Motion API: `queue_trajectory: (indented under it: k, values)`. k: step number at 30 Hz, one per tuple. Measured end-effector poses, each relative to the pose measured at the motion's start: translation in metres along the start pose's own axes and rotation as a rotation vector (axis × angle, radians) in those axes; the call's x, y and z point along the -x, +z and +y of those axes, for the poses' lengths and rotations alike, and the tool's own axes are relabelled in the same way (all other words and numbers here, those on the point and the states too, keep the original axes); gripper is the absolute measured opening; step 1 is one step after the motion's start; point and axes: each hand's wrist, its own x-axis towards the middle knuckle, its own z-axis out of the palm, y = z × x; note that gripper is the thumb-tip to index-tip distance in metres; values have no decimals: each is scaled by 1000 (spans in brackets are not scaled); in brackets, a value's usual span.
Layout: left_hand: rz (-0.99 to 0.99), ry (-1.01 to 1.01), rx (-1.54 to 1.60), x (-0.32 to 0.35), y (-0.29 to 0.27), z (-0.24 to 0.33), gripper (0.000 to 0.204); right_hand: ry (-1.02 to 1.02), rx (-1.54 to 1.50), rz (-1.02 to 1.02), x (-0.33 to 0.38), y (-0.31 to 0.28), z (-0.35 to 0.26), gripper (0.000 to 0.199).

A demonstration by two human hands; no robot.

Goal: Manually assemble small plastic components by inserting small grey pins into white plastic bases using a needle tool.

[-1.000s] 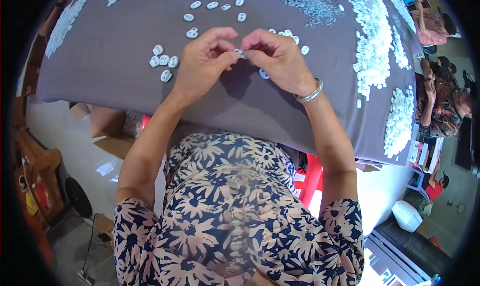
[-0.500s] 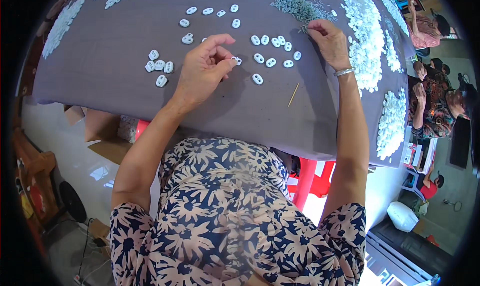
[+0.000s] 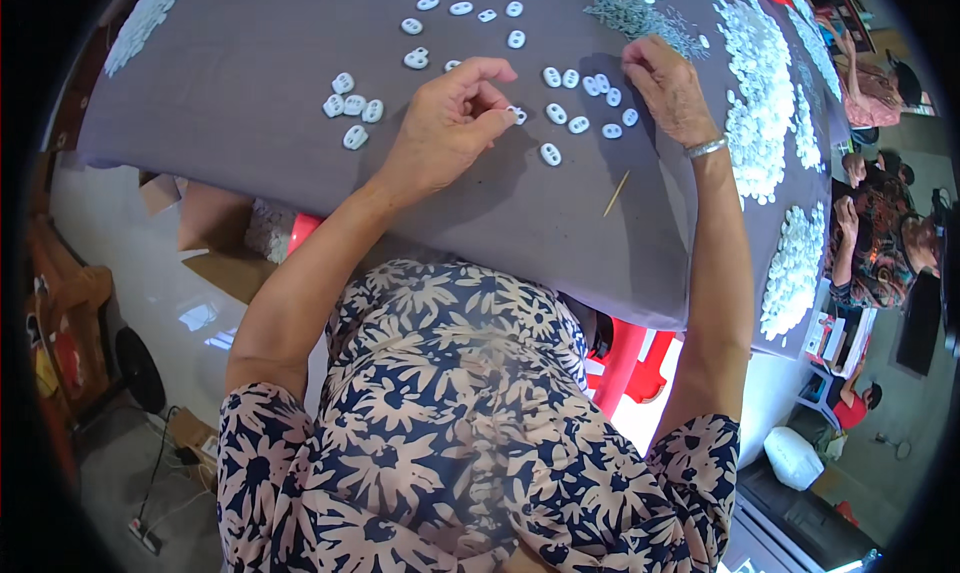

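Observation:
My left hand [image 3: 450, 128] is raised over the table, thumb and index finger pinching a small white plastic cord-lock piece [image 3: 517, 115] with holes. My right hand [image 3: 672, 91] has its fingertips pinched together just below a heap of small thin grey pieces [image 3: 645, 21] that look like springs; what they hold, if anything, is too small to make out. Between the hands lie several white oval two-holed pieces [image 3: 555, 114]. More of them form a loose arc [image 3: 411, 27] beyond my left hand, and a small cluster [image 3: 354, 106] rests left of it.
A thin wooden stick [image 3: 616, 193] lies near the front edge of the grey tablecloth [image 3: 560, 238]. Large heaps of white pieces [image 3: 755, 103] cover the right side, and another heap [image 3: 150, 18] is at the far left. Other people [image 3: 880, 223] sit off to the right.
The view has shifted, so the table's contents appear farther right. Against the table, my right hand has come left, away from the grey heap. My left hand keeps its pinch on the white piece.

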Motion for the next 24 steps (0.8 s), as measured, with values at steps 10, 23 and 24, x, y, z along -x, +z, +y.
queue_trajectory:
  k: [10, 23, 24]
  values:
    - [-17, 32, -42, -1, -1, -3, 34, 178, -740, -162, -4, 24, -90, 19]
    - [-12, 31, -60, 1, -2, -6, 34, 255, -881, -60, 5, 43, -101, 10]
    - [-9, 45, -50, 0, -2, -6, 34, 250, -896, -76, 4, 43, -102, 10]
